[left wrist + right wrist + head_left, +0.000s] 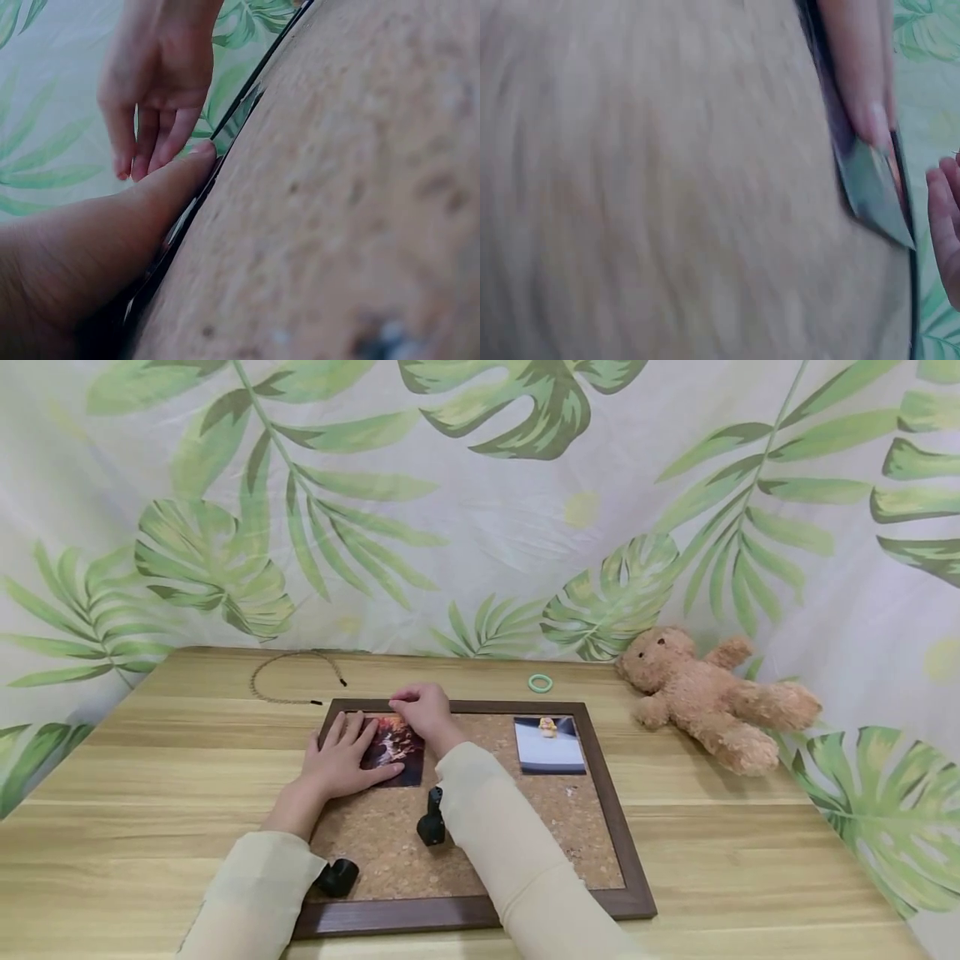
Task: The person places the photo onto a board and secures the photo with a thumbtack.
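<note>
My left hand (341, 760) lies spread over the left side of a dark, orange-toned photo (408, 768), pressing it against a framed cork board (375, 860). Its thumb extends along the photo's lower part. Over the photo's top edge, my right hand (426, 714) has thumb and fingers brought together in a pinch. A tiny thin, pin-like thing (955, 153) shows at those fingertips in the right wrist view; its kind is too small to make out. One corner of the photo (874, 191) stands out from the cork there.
Another photo (550, 756), with a small yellow figure (547, 727) at its top, is on the board's right. Behind the board lie a thin chain (273, 668) and a green ring (540, 683). A teddy bear (697, 693) lies at the right, by the leaf-print cloth (495, 527).
</note>
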`<action>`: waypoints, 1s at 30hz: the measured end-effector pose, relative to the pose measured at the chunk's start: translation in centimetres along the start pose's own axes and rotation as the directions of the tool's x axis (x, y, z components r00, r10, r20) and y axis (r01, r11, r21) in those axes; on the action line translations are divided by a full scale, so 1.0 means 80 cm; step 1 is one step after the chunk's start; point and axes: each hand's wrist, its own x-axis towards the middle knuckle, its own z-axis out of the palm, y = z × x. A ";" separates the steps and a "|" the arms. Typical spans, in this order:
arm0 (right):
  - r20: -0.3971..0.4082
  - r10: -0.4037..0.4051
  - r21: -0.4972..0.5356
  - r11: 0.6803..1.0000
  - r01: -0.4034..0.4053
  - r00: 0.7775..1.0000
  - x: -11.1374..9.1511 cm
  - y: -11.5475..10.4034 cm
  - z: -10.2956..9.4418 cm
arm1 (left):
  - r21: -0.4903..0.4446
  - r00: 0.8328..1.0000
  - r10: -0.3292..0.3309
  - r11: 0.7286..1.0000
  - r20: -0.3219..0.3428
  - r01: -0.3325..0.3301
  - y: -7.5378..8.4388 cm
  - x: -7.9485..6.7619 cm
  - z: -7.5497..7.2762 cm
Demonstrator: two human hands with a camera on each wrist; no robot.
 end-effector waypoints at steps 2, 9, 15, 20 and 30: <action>-0.006 0.007 -0.034 0.999 -0.007 1.000 0.000 0.003 0.006 | 0.000 1.000 -0.001 1.000 0.003 0.001 0.001 0.000 0.001; -0.037 0.042 -0.103 0.994 -0.046 0.998 -0.003 0.018 0.014 | -0.004 1.000 0.003 1.000 0.003 -0.003 0.002 0.002 0.001; -0.043 0.018 -0.193 0.981 -0.026 0.999 -0.004 0.024 0.018 | -0.017 1.000 -0.002 1.000 0.019 0.003 0.000 0.000 0.001; -0.045 0.029 -0.280 0.959 -0.041 0.999 -0.004 0.021 0.021 | -0.032 1.000 0.000 0.999 0.020 0.001 0.001 0.000 -0.003; -0.059 0.024 -0.373 0.927 -0.045 0.998 -0.005 0.021 0.026 | -0.040 1.000 -0.001 0.999 0.023 0.002 0.001 -0.001 -0.004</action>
